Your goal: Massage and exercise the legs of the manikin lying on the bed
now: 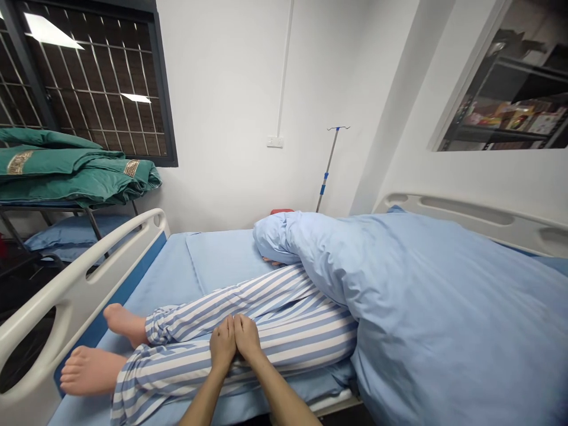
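My left hand (222,344) and my right hand (247,338) are side by side, knuckles up and fingers curled under. They are over the nearer leg of the blue-and-white striped trousers (306,346), around the knee. What the fingers hold, if anything, is hidden beneath the hands. The trousers are on a manikin-like figure lying on the bed, with smooth bare feet (95,371) at the left. A light blue quilt (399,284) covers the figure's upper part, with a thick folded edge across the thighs. Fingertips of the figure show under that fold.
The bed has a pale footboard (71,296) at left, a headboard (470,219) at right and a blue sheet (177,269). An IV pole (328,168) stands by the far wall. Folded green quilts (80,171) lie on a rack below the barred window (93,77).
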`<state>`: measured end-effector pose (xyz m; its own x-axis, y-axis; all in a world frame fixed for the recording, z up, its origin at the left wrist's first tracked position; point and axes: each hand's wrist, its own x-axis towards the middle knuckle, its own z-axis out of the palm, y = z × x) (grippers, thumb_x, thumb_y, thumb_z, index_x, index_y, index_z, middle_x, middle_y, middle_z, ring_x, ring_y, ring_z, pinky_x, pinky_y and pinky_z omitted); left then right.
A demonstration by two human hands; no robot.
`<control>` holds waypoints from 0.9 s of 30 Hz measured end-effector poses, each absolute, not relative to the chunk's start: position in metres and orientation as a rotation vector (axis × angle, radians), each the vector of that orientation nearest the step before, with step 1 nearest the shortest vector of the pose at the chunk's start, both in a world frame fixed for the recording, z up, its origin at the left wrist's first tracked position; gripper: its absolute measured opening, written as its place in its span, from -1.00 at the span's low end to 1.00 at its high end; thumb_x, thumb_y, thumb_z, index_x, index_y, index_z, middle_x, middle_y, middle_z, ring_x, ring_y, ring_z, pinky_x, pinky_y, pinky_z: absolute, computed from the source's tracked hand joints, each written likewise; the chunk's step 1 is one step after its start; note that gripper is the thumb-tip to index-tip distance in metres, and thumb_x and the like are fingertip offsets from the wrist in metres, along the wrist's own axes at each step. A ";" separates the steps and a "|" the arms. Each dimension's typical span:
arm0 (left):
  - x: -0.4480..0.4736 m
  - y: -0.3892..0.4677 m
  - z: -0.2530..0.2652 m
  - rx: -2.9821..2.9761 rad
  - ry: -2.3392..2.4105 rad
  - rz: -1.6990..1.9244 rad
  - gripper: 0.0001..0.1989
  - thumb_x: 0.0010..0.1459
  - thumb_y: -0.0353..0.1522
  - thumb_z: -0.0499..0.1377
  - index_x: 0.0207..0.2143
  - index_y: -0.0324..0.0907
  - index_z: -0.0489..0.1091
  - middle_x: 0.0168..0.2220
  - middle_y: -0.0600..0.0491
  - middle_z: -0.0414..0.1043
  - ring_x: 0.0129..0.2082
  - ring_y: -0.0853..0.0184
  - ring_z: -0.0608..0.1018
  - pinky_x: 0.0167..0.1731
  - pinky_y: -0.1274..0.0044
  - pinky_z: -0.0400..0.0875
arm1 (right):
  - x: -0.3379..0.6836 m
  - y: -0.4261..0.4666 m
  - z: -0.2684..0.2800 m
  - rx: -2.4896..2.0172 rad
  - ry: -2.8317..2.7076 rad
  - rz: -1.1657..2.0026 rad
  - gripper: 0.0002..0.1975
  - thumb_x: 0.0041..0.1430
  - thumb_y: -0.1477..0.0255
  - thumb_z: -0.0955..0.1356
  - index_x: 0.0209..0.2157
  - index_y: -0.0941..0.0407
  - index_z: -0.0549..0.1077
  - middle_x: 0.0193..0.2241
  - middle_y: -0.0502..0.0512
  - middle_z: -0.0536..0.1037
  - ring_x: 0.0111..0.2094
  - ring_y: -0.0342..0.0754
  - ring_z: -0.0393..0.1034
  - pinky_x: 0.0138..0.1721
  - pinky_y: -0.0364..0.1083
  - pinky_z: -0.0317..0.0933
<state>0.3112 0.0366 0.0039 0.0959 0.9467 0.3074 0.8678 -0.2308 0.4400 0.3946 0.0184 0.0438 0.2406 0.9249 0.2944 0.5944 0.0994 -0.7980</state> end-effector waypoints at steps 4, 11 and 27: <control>0.312 0.033 0.012 2.183 1.856 0.660 -0.67 0.18 -0.38 -0.13 -0.16 -0.16 0.38 -0.19 -0.04 0.46 -0.22 0.28 0.48 -0.24 0.50 0.28 | 0.403 0.018 0.057 -1.611 -1.550 0.376 -0.63 0.18 0.34 0.12 -0.63 0.12 0.32 -0.64 0.03 0.41 -0.57 -0.16 0.19 -0.51 -0.16 -0.14; 0.313 0.033 0.012 2.190 1.872 0.617 -0.65 0.17 -0.37 -0.12 -0.08 -0.15 0.34 -0.09 -0.04 0.41 -0.18 0.28 0.45 -0.19 0.51 0.24 | 0.398 0.013 0.037 -1.574 -1.436 0.417 -0.62 0.21 0.34 0.08 -0.58 0.12 0.33 -0.61 0.03 0.43 -0.56 -0.16 0.24 -0.50 -0.18 -0.09; 0.323 0.032 0.040 1.971 1.684 0.813 -0.62 0.16 -0.28 -0.18 -0.37 -0.18 0.41 -0.32 -0.03 0.48 -0.30 0.31 0.47 -0.28 0.53 0.26 | 0.408 0.027 0.027 -1.321 -1.125 0.674 -0.61 0.11 0.24 0.14 -0.68 0.12 0.23 -0.70 -0.03 0.28 -0.60 -0.16 0.11 -0.55 -0.19 -0.01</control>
<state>0.3229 0.0318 0.0396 0.0949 0.9826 0.1594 0.7359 -0.1771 0.6535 0.4076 0.0272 0.0270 0.3614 0.8988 0.2482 0.2048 0.1831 -0.9615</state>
